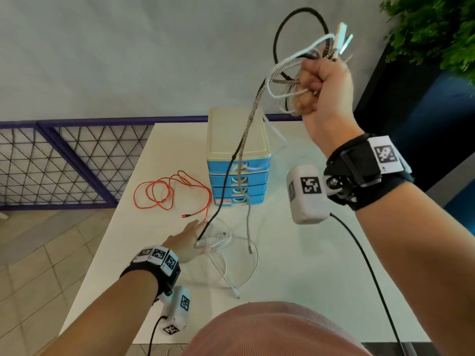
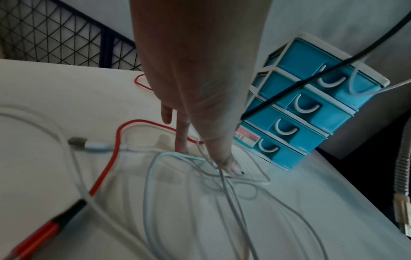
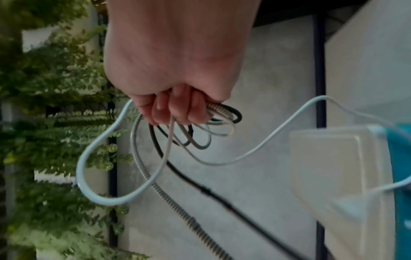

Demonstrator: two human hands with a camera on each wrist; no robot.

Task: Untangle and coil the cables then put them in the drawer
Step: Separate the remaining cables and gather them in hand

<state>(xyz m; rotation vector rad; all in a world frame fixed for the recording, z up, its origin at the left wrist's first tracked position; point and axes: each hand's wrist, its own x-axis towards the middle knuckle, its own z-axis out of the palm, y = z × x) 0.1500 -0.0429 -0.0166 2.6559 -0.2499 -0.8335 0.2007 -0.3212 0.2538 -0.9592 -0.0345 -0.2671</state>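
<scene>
one drawer unit [image 1: 239, 150] with four drawers, one red cable [image 1: 164, 194]

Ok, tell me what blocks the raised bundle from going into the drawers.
The cable bundle in the right hand cannot go in yet: all four blue drawers look shut, and the black cable and braided cable hang across their fronts.

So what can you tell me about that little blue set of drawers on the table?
The drawer unit is a small plastic tower: a cream frame and flat cream lid around four stacked blue drawers, each with a white curved handle. A red and white sticker marks the bottom drawer. It stands upright on the white table, all drawers seemingly closed. A black cable and a braided one hang across its front from the raised right hand.
</scene>
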